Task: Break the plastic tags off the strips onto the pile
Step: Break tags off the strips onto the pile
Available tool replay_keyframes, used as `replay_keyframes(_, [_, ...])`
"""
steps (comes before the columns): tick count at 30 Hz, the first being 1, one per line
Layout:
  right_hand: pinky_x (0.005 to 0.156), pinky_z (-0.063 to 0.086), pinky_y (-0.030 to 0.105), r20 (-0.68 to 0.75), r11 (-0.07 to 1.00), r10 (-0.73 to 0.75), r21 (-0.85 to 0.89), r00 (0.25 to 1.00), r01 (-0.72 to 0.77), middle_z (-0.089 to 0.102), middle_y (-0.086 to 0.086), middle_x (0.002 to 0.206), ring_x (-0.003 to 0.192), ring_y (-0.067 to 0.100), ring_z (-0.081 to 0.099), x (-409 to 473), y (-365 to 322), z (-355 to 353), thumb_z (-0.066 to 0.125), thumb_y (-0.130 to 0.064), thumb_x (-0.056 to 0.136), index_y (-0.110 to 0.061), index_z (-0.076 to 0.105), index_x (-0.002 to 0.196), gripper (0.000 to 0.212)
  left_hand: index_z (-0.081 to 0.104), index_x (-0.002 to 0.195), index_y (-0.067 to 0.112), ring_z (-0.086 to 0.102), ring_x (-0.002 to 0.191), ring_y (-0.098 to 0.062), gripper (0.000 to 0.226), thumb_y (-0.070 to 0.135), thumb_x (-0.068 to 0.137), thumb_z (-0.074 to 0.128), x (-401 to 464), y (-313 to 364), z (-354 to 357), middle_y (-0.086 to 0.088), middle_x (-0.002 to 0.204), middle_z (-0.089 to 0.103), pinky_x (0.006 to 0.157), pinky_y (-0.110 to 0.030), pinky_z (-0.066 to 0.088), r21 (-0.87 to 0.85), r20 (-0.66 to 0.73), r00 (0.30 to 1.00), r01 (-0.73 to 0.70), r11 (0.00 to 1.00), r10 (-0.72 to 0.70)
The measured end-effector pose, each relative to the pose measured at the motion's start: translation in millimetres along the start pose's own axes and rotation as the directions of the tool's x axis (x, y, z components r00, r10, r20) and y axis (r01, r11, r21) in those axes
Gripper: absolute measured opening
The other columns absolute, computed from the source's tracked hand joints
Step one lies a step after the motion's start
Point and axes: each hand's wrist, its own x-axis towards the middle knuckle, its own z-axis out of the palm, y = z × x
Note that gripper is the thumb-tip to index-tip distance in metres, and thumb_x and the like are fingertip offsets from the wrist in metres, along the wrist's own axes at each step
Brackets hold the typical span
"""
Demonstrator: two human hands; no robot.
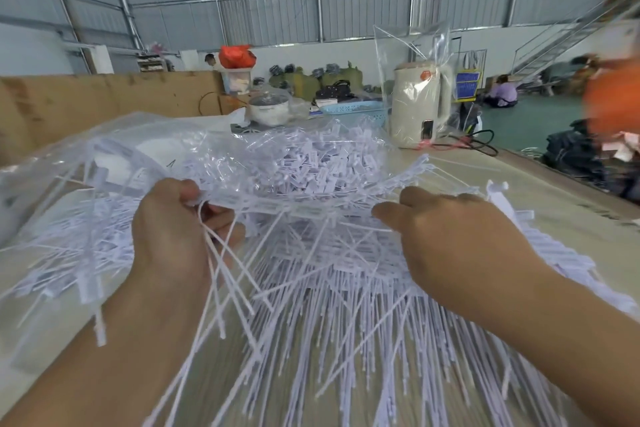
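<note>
The left hand (173,239) is curled around a bundle of thin white strips (225,274), thumb and fingers (221,218) pinching them near their upper ends, so the loose lengths fan down and toward the camera over the surface (554,204). The right hand (450,239) reaches in from the right, its knuckles up and its fingers bent down into the same run of strips just right of the left hand; whether they pinch a tag or only press on it cannot be told, since the fingertips are hidden under the hand. Between and beyond the two hands lies the pile (322,163) of small white tags, heaped on the surface and partly covered by a crumpled clear bag (104,142) that rises at the left. More strips with tags on them spread across the surface below and to the right of the hands. Farther back on the surface stand a beige kettle (419,104), wrapped in clear plastic, a blue basket (353,111) and a white pot (270,107) with a glass lid.
</note>
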Motion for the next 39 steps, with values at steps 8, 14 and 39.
replay_keyframes(8, [0.095,0.045,0.059,-0.203,0.977,-0.215,-0.057,0.955,0.207,0.066,0.008,0.109,0.096,0.036,0.061,-3.2,1.6,11.6,0.057,-0.022,0.083,-0.018,0.075,0.091,0.020,0.048,0.095,0.010,0.050,0.041,-0.010,0.008,0.010,0.087,0.050,-10.4,-22.4,17.3,-0.010,0.073,0.049,0.042,-0.016,0.048,-0.226,0.312,0.922,0.305,0.925,-0.228])
replay_keyframes(14, [0.117,0.006,0.061,0.134,0.966,-0.239,-0.067,0.962,0.250,0.052,-0.007,0.130,0.130,0.022,0.036,-3.1,6.8,11.9,0.057,-0.020,0.090,-0.032,0.041,0.142,0.056,0.045,0.076,0.019,0.053,0.044,-0.010,0.022,0.008,0.096,0.047,3.9,-9.0,0.8,-0.003,0.063,0.050,0.043,-0.020,0.051,-0.186,0.250,0.965,0.127,0.974,-0.078])
replay_keyframes(39, [0.112,0.020,0.031,0.018,0.961,-0.259,0.109,0.966,0.256,0.030,0.006,0.154,0.139,0.024,0.033,-10.6,14.8,3.2,0.042,-0.054,0.095,-0.012,0.016,0.154,0.077,0.055,0.096,0.022,0.063,0.048,-0.018,0.027,-0.004,0.095,0.048,-30.8,-36.6,23.8,-0.006,0.073,0.065,0.042,-0.033,0.055,0.014,0.329,0.943,-0.060,0.998,0.052])
